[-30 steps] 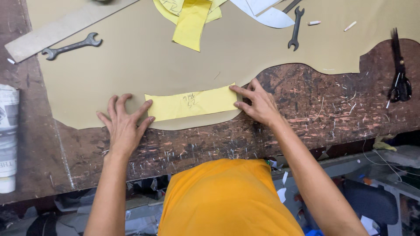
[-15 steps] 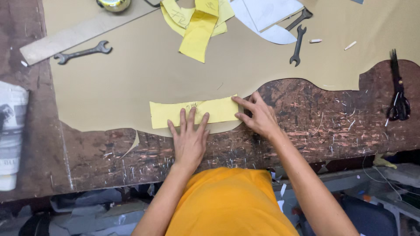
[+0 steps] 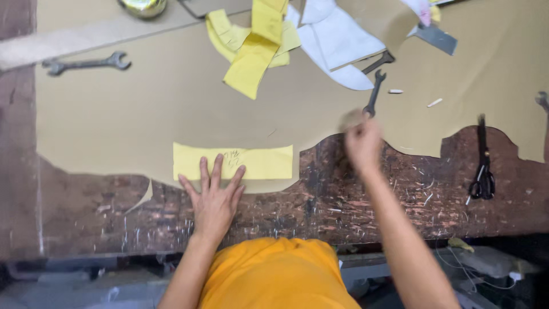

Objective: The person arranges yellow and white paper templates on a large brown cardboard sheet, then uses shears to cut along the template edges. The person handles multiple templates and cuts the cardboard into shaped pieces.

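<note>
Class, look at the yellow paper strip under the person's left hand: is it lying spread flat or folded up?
Spread flat. The yellow paper strip lies full length on the tan sheet, with no fold showing, and the left hand presses its lower edge.

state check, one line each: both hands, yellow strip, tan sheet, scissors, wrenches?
left hand: flat, fingers spread, pressing the yellow strip's lower edge
right hand: raised, blurred, grip unclear
yellow pattern strip: flat on the tan sheet
tan sheet: spread flat, near edge cut wavy
scissors: closed, lying on the bare workbench
wrenches: lying flat, untouched
</note>
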